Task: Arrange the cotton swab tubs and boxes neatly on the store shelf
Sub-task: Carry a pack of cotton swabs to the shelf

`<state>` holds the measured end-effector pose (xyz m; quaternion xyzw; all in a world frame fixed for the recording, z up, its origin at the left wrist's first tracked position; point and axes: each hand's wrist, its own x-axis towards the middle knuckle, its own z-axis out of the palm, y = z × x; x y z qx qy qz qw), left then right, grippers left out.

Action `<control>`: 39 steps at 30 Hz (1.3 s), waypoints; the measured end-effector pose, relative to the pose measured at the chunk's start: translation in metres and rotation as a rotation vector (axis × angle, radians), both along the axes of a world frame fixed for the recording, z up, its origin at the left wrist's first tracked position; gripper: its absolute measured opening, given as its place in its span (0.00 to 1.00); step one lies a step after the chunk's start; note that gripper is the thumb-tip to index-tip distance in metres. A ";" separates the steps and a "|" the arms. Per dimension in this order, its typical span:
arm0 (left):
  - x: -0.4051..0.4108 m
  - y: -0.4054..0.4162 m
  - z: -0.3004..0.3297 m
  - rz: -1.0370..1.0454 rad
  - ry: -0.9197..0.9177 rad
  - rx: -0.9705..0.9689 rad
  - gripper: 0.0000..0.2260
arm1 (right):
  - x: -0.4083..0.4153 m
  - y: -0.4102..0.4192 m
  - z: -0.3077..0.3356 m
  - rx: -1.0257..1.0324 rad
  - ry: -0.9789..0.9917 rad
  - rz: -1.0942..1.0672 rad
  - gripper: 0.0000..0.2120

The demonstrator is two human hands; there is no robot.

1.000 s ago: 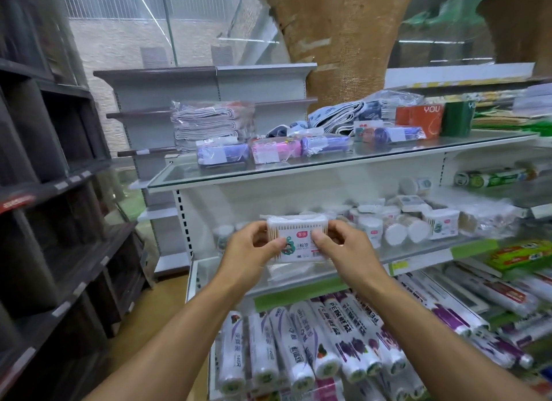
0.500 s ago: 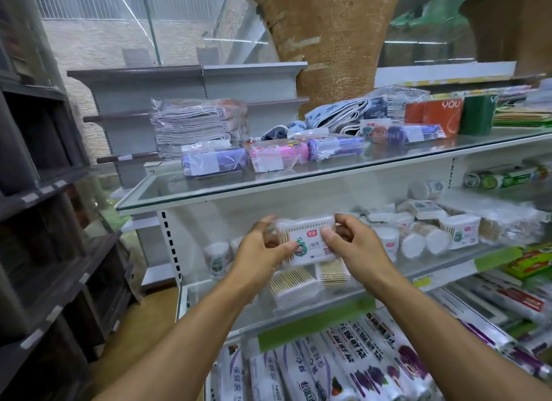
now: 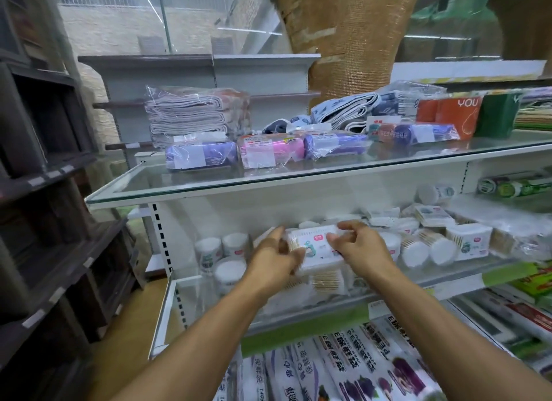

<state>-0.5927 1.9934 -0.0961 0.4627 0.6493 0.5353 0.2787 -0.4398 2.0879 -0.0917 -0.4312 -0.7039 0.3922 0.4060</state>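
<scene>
Both hands have carried the cotton swab box (image 3: pixel 316 245) deeper onto the middle shelf (image 3: pixel 448 276), the left hand (image 3: pixel 273 258) and right hand (image 3: pixel 358 246) pinching its ends above the stacked boxes (image 3: pixel 325 281), so placement looks close.

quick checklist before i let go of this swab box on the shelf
1. Both hands on the swab box: ok, left hand at its left end, right hand at its right.
2. Box inside the shelf, behind the front edge: ok.
3. Box resting on the boxes below: cannot tell, the frame is blurred.
4. Box level: ok, roughly; label faces out.
5. Room on the left: ok, the tubs stand apart from the left hand.
6. Room on the right: cannot tell, the right hand hides that side.
</scene>
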 end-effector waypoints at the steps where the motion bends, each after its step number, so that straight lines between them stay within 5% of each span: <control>1: 0.003 0.005 0.000 -0.009 -0.006 0.003 0.30 | 0.003 0.008 0.001 -0.022 0.034 -0.016 0.17; 7: 0.030 0.030 0.011 -0.176 0.015 0.010 0.23 | 0.020 0.047 0.010 -0.005 0.093 -0.201 0.17; 12: 0.042 0.057 0.019 -0.120 0.055 -0.027 0.23 | 0.030 0.075 0.015 0.009 0.014 -0.226 0.13; 23: 0.074 0.106 0.026 -0.151 0.389 -0.091 0.22 | 0.061 0.116 0.018 0.123 -0.072 -0.320 0.13; 29: 0.086 0.128 0.032 -0.145 0.661 -0.191 0.25 | 0.070 0.126 0.012 0.093 -0.106 -0.225 0.13; 39: 0.091 0.146 0.023 -0.158 0.753 -0.325 0.22 | 0.072 0.138 -0.004 0.100 -0.213 -0.183 0.20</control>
